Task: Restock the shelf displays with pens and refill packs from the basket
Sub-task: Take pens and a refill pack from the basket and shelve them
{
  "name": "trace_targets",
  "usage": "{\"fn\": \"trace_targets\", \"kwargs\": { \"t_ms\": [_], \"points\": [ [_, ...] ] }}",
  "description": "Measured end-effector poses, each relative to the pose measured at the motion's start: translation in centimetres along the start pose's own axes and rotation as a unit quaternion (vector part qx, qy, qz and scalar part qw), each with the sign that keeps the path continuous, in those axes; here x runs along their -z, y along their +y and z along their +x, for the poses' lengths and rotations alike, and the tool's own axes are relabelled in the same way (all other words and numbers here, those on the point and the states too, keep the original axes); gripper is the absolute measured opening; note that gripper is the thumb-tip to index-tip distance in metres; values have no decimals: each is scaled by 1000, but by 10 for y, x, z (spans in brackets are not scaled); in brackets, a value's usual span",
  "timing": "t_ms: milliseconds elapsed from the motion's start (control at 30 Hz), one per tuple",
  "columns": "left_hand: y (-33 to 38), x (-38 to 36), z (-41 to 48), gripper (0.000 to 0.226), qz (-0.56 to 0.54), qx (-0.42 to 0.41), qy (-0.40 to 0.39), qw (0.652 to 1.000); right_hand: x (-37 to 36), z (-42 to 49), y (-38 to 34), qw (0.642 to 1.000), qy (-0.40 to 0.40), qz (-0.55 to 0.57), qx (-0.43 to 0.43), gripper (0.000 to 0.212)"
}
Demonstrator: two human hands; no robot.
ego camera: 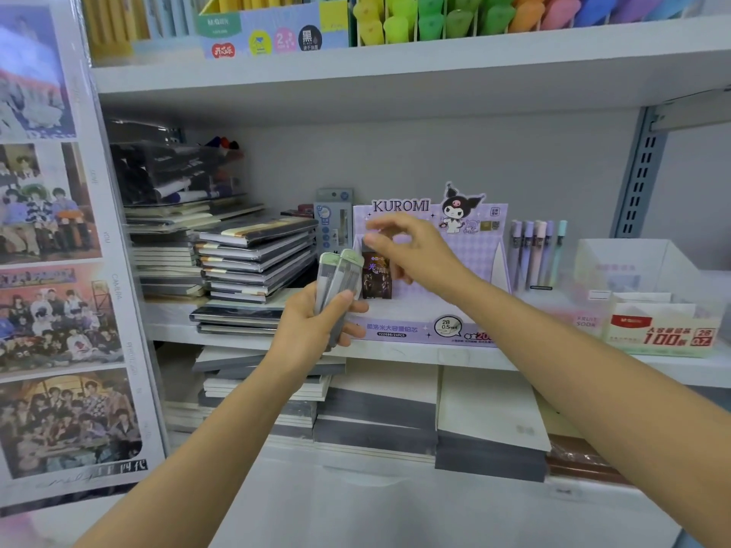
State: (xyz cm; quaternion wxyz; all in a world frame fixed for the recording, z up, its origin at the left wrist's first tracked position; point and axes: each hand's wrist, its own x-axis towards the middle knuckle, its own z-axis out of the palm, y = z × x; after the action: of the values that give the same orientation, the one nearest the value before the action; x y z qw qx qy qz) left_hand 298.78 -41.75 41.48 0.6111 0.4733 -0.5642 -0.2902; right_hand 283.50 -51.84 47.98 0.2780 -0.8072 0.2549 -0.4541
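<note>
Two green-capped refill packs (341, 284) stand tilted in the left hand (316, 324), whose fingers and thumb are clamped round their lower halves, in front of the shelf (399, 355). At 3 o'clock from them is the purple Kuromi display box (476, 257), with a small dark box (376, 279) at its left end. The right hand (411, 251) hovers above that box, its fingers curled and blurred; I cannot tell whether it pinches anything. Stacked notebooks (253, 259) lie at 9 o'clock of the display and pastel pens (538, 251) at 3 o'clock.
</note>
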Motion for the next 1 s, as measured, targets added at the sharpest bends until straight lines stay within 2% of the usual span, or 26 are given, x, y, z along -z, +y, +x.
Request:
{"fn": "trace_targets", "kwargs": {
  "t_ms": [100, 233, 300, 500, 733, 900, 1000],
  "points": [
    [6, -10, -2, 22, 1, 0, -10, 1000, -9, -12, -10, 991, -79, 93, -52, 16],
    [12, -22, -3, 36, -56, 57, -26, 996, 3, -17, -15, 978, -42, 182, -88, 10],
    [13, -23, -2, 30, -92, 71, -16, 993, 14, -20, -14, 973, -22, 213, -92, 8],
    [18, -40, -1, 20, -80, 40, 0, 996, 44, -38, -11, 971, -2, 212, -107, 38],
    [32, -101, -1, 22, -148, 65, -62, 985, 137, -64, -20, 987, 98, 126, -14, 11],
    [36, -155, -4, 23, -129, 17, -148, 980, 229, -91, -10, 976, 215, 19, 20, 7],
    [40, -184, -5, 26, -103, -1, -166, 981, 263, -102, 9, 967, 250, -44, 2, 9]
  ]
}}
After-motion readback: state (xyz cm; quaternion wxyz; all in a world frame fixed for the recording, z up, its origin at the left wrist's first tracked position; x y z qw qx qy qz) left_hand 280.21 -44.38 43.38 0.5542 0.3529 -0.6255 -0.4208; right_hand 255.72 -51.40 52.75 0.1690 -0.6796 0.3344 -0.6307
